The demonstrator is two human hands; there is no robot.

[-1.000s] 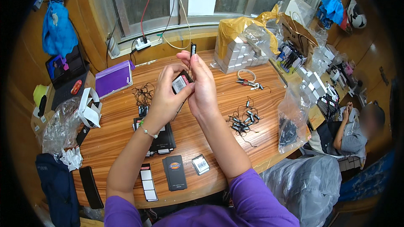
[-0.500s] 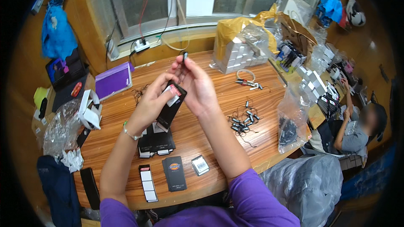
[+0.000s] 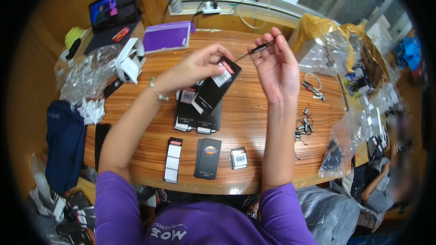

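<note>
My left hand [image 3: 202, 67] pinches a set of black hang tags [image 3: 213, 93] by the top end; a white sticker and red band show on the front one. From that end a dark hang tag string [image 3: 260, 48] with a small black plastic piece runs to my right hand [image 3: 279, 75], whose fingertips hold its loop drawn taut. Below the left hand lies a pile of black hang tags [image 3: 184, 114]. Nearer me are three stacks: white-panelled strips [image 3: 172, 161], plain black tags [image 3: 207, 163] and small labelled cards [image 3: 239, 159]. Beyond my right forearm lie loose strings [image 3: 305, 126].
Bagged white boxes [image 3: 313, 50] stand at the back right, near a cord bundle [image 3: 313, 84]. A clear bag [image 3: 338, 147] hangs over the right edge. A purple folder [image 3: 168, 36] and crumpled plastic [image 3: 86, 72] lie left. Another person [image 3: 381, 195] sits at the right.
My hands have moved apart, and the string now stretches between the tags and my right fingertips. The view has turned toward the right, shifting the table's things across it.
</note>
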